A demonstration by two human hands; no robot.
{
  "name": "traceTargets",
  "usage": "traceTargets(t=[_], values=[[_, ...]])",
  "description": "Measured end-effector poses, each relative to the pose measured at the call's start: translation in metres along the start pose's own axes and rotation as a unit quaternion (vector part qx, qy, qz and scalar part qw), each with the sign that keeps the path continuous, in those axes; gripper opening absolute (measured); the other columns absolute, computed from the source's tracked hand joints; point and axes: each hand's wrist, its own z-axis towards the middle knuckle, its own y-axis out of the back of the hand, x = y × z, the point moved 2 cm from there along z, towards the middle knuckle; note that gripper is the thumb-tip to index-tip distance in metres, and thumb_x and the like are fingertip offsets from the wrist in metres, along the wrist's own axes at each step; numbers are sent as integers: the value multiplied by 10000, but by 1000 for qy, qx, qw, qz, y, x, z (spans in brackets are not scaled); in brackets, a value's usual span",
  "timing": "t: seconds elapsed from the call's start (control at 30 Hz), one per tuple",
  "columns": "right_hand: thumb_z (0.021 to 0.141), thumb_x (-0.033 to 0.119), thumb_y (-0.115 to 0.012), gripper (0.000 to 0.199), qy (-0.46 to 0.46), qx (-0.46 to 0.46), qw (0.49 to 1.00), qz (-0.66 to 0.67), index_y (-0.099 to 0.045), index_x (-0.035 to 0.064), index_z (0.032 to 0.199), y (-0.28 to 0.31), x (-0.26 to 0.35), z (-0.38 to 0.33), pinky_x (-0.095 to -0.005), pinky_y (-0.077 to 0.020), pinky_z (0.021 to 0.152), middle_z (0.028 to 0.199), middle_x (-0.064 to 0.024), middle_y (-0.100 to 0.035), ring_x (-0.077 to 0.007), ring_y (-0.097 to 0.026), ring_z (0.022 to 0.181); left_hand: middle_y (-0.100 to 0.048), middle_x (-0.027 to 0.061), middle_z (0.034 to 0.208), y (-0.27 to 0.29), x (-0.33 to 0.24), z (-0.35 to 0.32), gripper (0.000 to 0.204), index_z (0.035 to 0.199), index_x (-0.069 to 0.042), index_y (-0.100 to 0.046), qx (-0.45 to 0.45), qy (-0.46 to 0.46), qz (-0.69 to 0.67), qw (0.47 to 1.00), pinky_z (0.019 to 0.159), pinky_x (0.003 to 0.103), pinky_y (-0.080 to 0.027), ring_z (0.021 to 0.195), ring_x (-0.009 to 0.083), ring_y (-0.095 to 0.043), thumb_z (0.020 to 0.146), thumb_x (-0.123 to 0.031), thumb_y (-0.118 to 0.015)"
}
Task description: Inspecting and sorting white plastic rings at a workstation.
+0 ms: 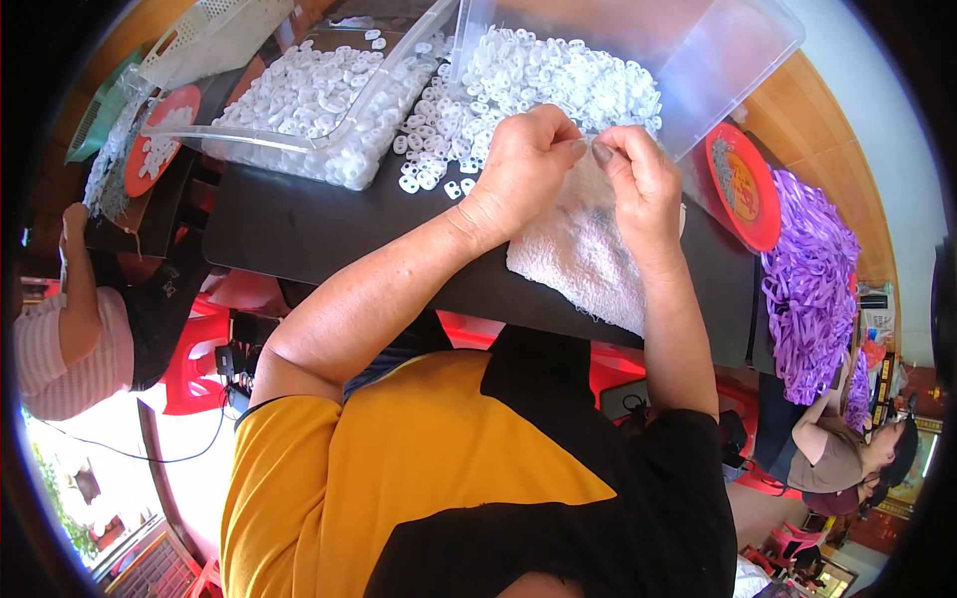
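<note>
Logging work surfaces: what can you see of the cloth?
The cloth is pinkish white and looks like terry towelling, nubbly, with loose threads at its lower edge. It lies spread, slightly rumpled, on the dark table, close to the table's near edge. The right hand and forearm hide part of it; whether they touch it, I can't tell.

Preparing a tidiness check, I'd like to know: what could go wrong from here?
The left hand could knock nearby loose white pieces across the dark table. Anything tiny held between it and the right hand, too small to make out, might drop onto the pale cloth.
</note>
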Motion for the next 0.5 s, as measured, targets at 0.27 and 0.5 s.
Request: traceTargets(t=[0.27,0.5], values=[[823,-76,-565,110,1,-2,1000,12,-575,5,897,-8,1,-3,-324,-481,619,754,-113,-622,-227,-632,690,-581,25,702,-4,3,-2,65,866,20,-602,-40,-67,2,997,548,242,-445,598,84,-531,862,-44,-609],[840,-44,-590,55,-76,-1,993,94,-595,-6,879,-16,-5,-3,-276,-474,632,747,-76,-640,-152,-604,679,-579,14,693,-1,13,3,58,864,11,-608,-24,-35,-38,998,539,229,-441,597,81,-535,859,-47,-605]])
